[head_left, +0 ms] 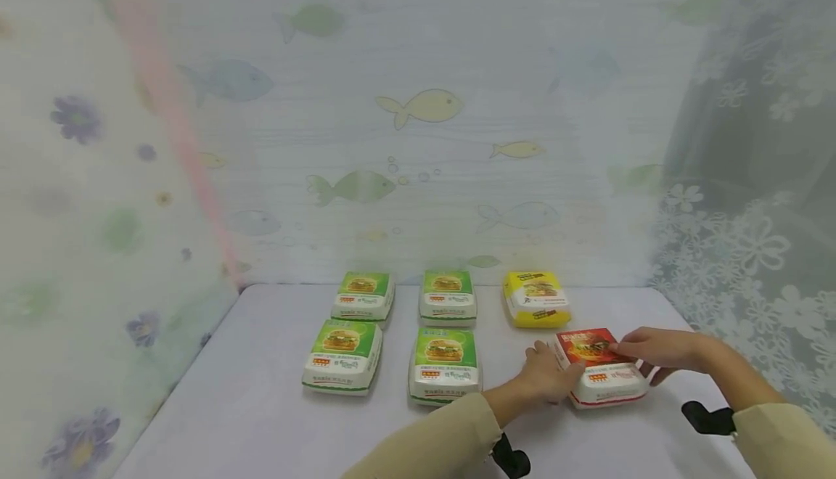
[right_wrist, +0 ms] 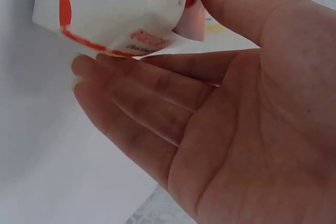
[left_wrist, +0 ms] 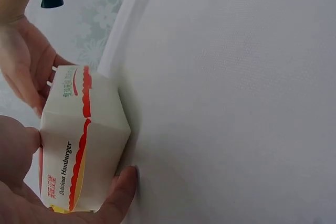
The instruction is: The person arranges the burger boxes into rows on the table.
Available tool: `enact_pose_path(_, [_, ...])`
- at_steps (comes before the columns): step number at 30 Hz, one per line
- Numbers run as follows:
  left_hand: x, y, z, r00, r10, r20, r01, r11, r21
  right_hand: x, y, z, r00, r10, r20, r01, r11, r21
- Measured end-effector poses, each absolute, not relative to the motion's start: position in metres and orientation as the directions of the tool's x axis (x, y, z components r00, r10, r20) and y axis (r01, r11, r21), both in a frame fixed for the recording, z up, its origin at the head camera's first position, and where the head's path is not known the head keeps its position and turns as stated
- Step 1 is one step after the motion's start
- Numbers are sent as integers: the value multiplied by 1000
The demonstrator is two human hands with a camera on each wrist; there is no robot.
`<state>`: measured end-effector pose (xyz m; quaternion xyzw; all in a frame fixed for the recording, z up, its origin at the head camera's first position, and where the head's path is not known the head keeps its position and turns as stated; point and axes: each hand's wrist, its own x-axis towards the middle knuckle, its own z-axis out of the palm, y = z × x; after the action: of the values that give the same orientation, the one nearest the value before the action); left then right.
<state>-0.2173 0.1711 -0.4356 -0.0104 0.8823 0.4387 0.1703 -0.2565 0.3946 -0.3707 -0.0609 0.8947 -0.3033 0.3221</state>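
A red and white hamburger box sits at the right front of the white table, a burger picture on its lid. My left hand grips its left side, thumb along the lid and fingertips low by the tabletop. On the opposite side my right hand holds the box, its thumb on the lid's edge. In the right wrist view the fingers reach along the box's lower side. "Delicious Hamburger" is printed on the carton's side in the left wrist view. Its underside is hidden.
Behind the red box stands a yellow hamburger box. Several green and white boxes, such as a front one and a left one, stand in two rows on the table. Patterned curtains hang behind and beside it.
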Motion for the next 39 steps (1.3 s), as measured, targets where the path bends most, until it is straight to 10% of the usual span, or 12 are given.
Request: enact_pose_path(39, [-215, 78, -387, -865, 341, -368, -101, 600, 794, -251, 349, -366, -795, -343, -500, 14, 814, -580])
